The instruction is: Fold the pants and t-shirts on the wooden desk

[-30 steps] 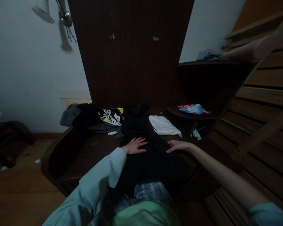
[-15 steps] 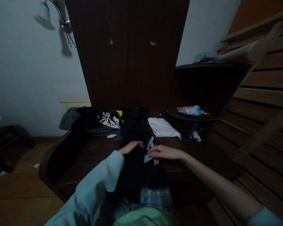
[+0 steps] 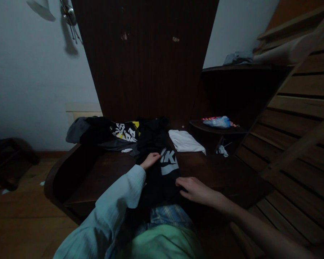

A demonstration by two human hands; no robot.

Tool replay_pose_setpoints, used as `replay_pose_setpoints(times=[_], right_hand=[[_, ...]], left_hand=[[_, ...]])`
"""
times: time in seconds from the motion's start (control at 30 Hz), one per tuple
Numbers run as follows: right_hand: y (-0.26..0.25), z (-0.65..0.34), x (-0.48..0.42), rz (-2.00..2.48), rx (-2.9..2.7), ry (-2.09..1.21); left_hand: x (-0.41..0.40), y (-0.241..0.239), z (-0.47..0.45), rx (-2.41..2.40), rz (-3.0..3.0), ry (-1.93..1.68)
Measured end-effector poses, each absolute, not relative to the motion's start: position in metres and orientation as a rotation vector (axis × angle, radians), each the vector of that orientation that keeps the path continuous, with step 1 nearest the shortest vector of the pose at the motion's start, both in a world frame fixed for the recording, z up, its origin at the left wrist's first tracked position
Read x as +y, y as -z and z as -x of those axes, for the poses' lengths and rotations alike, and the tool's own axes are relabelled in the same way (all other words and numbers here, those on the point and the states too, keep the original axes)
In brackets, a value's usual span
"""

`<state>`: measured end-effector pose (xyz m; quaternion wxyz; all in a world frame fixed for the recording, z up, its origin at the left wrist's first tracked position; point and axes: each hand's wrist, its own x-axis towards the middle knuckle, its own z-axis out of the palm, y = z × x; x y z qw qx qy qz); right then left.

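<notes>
A black shirt (image 3: 158,189) with pale lettering and a pale block print lies over the dark wooden bench, its near end close to my lap. My left hand (image 3: 150,160) has its fingertips pressed together on the cloth at the left of the print. Lower down, my right hand (image 3: 193,187) is closed at the shirt's right edge, thumb and fingers pinching the fabric. Behind it sits a folded white cloth (image 3: 185,141). To the left is a heap of dark clothes, among them a black garment with white and yellow print (image 3: 126,132).
The bench (image 3: 108,172) has a curved left arm (image 3: 54,169). At right, a corner shelf (image 3: 218,130) carries a plastic bag (image 3: 218,122). A slatted wooden frame (image 3: 297,144) leans close on the right. A dark stool (image 3: 13,154) stands far left.
My right hand has moved off the print to the shirt's lower right edge and closed there. My left hand's fingers have closed on the cloth. The print now shows more fully.
</notes>
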<state>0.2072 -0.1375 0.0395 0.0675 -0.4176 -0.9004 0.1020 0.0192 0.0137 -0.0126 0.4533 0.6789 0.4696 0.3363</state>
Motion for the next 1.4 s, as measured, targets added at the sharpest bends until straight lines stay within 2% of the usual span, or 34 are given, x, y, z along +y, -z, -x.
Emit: replay_pose_setpoints(times=[0.23, 0.37, 0.57, 0.8, 1.17, 1.4], right_hand=[[-0.041, -0.218, -0.139, 1.475, -2.441, 0.158], [-0.026, -0.210, -0.147, 1.472, -2.509, 0.221], [-0.004, -0.203, -0.160, 1.402, -2.558, 0.127], [-0.008, -0.191, -0.157, 1.065, -2.530, 0.095], [-0.003, -0.152, -0.150, 1.017, -2.479, 0.063], [-0.030, -0.184, -0.146, 1.140, -1.920, -0.351]], left_hand=[[0.029, 0.012, -0.013, 1.186, -1.618, -0.885], [0.042, 0.010, -0.012, 1.234, -1.605, -0.847], [0.047, 0.019, -0.015, 1.300, -1.628, -0.869], [0.041, 0.019, -0.010, 1.195, -1.609, -0.914], [0.025, 0.012, -0.010, 1.165, -1.601, -1.012], [0.021, 0.008, -0.008, 1.019, -1.625, -1.001]])
